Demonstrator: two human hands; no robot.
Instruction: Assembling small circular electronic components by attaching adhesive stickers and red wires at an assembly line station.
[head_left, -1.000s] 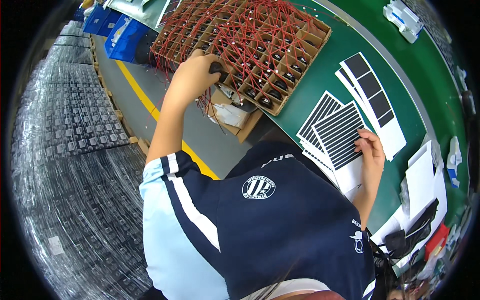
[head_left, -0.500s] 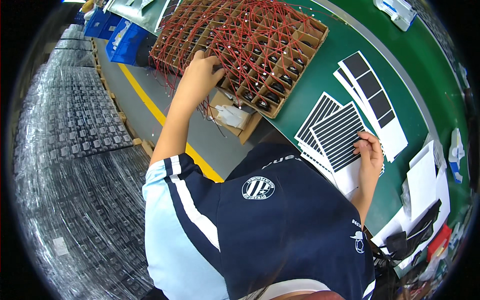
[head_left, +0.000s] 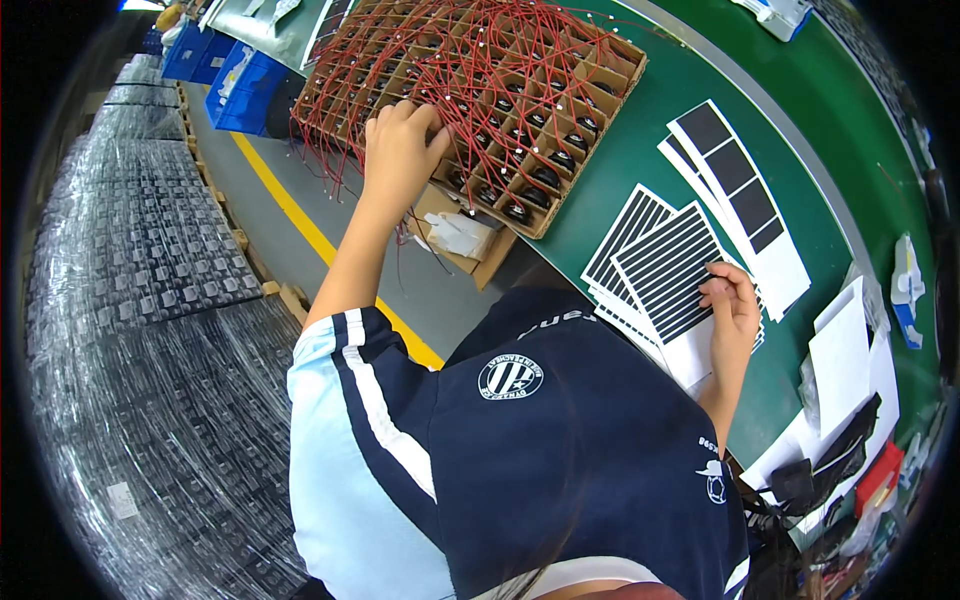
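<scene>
My left hand (head_left: 402, 150) reaches over the near left edge of a divided cardboard box (head_left: 590, 165). Its fingers bend down among the red wires (head_left: 470, 85); the fingertips are hidden, so what they grip does not show. Round black parts (head_left: 535, 196) with the wires attached sit in the box's cells. Over on the right, my right hand (head_left: 735, 308) rests at the edge of a white sheet with black strips (head_left: 668, 265). Its fingers are curled together, and anything between them is too small to make out. More striped sheets (head_left: 632, 232) lie underneath.
White sheets with large black squares (head_left: 740, 185) lie on the green table (head_left: 640, 120). White papers and a black bag (head_left: 835, 460) are at the right. Blue bins (head_left: 240, 85) stand at the far left. Plastic-wrapped stacks (head_left: 150, 250) fill the left side; an open carton (head_left: 465, 235) is below the box.
My left hand has shifted slightly to the right along the box edge, its fingers still bent down. My right hand stays at the striped sheet. The whole view has moved a little.
</scene>
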